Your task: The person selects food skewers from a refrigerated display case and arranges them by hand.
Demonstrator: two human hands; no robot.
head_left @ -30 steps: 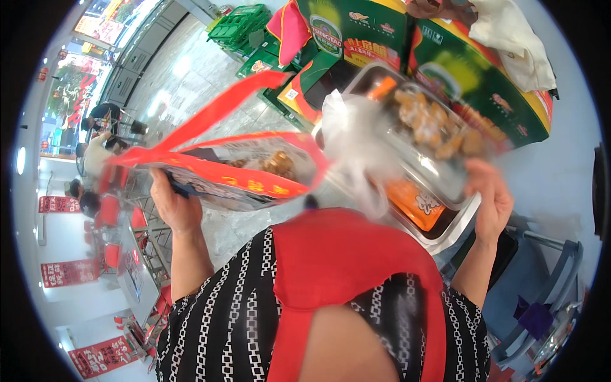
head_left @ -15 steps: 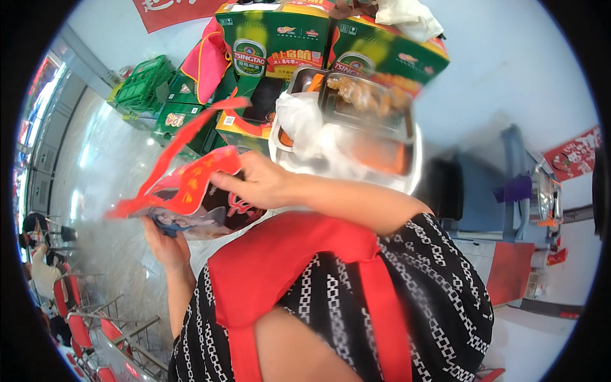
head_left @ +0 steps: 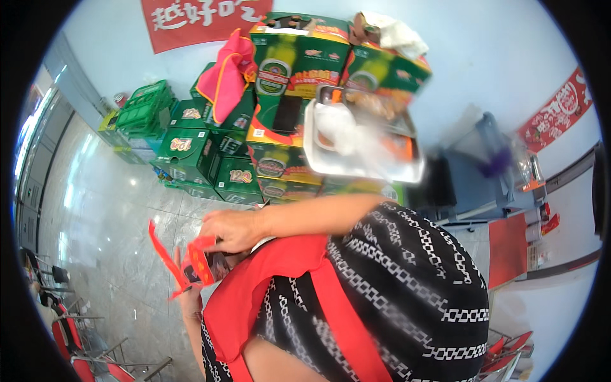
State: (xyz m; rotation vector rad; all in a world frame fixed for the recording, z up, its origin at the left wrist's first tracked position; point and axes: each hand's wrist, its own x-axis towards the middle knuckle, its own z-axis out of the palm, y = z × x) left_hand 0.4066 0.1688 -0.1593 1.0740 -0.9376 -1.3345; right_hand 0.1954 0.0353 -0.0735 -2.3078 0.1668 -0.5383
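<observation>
Your red bag (head_left: 200, 264) looks like smooth, printed plastic with a slight sheen. Your apron (head_left: 273, 270) is plain matt cloth over a patterned cloth top (head_left: 414, 274). In front of you, the green cartons (head_left: 305, 60) are smooth printed cardboard; the green crate (head_left: 143, 109) is moulded, open-ribbed plastic. The pale tray (head_left: 363, 170) has a smooth, shiny rim, and thin, translucent plastic film (head_left: 347, 130) crumples over it. A pink cloth (head_left: 223, 83) hangs in soft folds. Glossy grey tiles (head_left: 121, 191) reflect light below you.
</observation>
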